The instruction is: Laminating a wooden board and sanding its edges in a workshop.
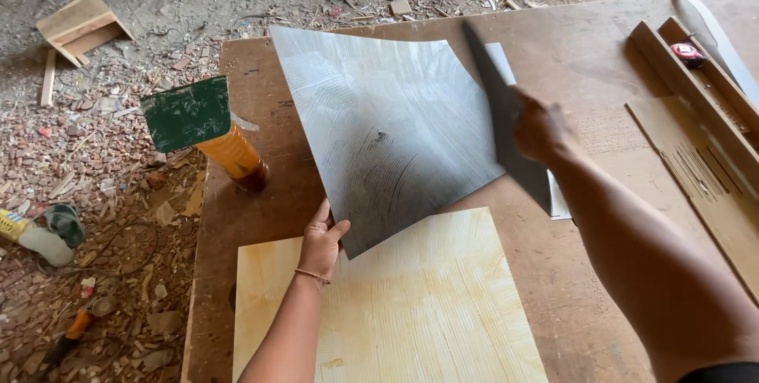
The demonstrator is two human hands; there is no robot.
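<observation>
A large grey laminate sheet (387, 130) with a streaked glue pattern is lifted and curled above a brown workbench (585, 59). My left hand (322, 241) grips its near corner from below. My right hand (539, 126) holds its right edge, which folds upward. Beneath the sheet's near corner lies a pale plywood board (411, 312) coated with combed yellowish glue.
A green-headed glue spreader (190, 114) sits on an orange glue container (236, 158) at the bench's left edge. Wooden strips (696, 106) and a red tape measure (686, 52) lie at the right. The floor at left is littered with rubble, wood scraps and tools.
</observation>
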